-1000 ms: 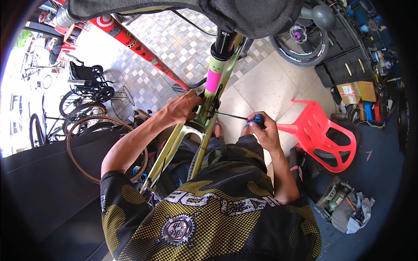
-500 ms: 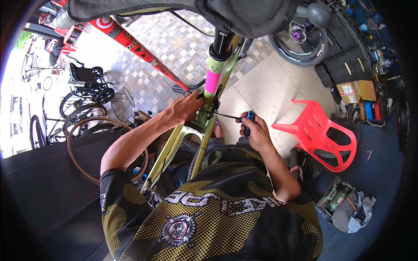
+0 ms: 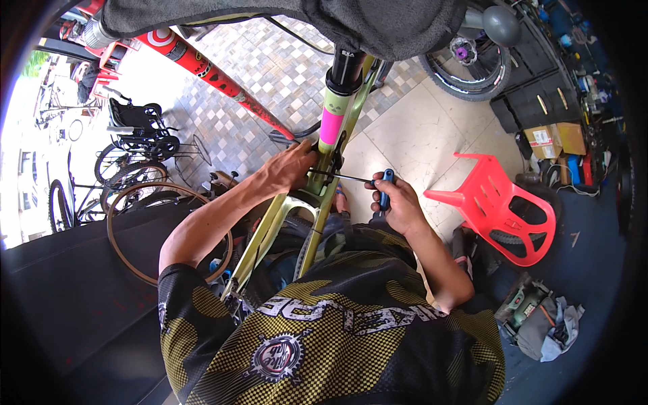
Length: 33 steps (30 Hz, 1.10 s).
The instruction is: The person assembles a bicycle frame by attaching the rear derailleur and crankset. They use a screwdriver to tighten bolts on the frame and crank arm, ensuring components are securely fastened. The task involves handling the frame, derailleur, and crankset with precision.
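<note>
A yellow-green bicycle frame with a pink band stands in front of me, its black seatpost running up under a dark grey cloth. My left hand is closed against the frame's left side, low on the seat tube; its fingertips are partly hidden there. In my right hand is a blue T-handle hex key, gripped between thumb and fingers. Its thin shaft points left to the black linkage on the frame. The tip is too small to make out.
A red repair stand pole slopes down at the left. Near my right elbow is a red plastic chair. Bicycles and a loose tan tire lie left; a wheel, cabinet and cardboard box are right.
The blue handle has turned slightly in my right hand and now stands more upright. My left hand stays at the frame. The whole view has shifted a little.
</note>
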{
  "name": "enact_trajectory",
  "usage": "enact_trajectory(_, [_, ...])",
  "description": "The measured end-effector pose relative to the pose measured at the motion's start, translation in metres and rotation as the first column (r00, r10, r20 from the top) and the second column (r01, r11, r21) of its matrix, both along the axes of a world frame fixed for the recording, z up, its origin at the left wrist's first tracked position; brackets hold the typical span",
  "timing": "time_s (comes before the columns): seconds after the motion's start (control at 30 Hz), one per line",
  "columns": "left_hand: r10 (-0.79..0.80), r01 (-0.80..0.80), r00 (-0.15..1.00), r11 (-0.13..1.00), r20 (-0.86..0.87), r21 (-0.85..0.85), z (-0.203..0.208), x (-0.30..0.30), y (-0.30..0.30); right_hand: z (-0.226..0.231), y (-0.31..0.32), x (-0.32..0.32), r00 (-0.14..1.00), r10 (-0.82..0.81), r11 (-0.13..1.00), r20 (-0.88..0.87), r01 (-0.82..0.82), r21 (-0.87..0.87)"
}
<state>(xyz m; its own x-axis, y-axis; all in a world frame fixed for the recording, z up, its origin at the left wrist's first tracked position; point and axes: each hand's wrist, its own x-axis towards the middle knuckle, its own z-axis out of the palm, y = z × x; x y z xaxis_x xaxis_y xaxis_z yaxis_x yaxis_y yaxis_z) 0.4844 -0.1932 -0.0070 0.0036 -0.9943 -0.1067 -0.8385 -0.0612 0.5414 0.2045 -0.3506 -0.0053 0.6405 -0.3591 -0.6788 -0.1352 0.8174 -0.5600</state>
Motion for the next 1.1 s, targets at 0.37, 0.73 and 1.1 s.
enact_trajectory(0.37, [-0.056, 0.052, 0.997, 0.995, 0.05, 0.086, -0.006, 0.005, 0.002, 0.026, -0.026, 0.007, 0.711, 0.659, 0.433, -0.247, -0.627, -0.648])
enact_trajectory(0.73, [-0.016, 0.014, 1.0, 0.993, 0.017, 0.113, 0.004, -0.002, -0.008, -0.005, -0.036, 0.002, 0.892, 0.206, -0.716, -0.403, -0.143, -0.683])
enact_trajectory(1.1, [0.046, -0.064, 0.995, 0.975, 0.09, 0.211, 0.01, -0.005, -0.006, 0.013, -0.032, 0.007, 0.82, 0.249, -0.204, -0.515, -0.476, -0.856])
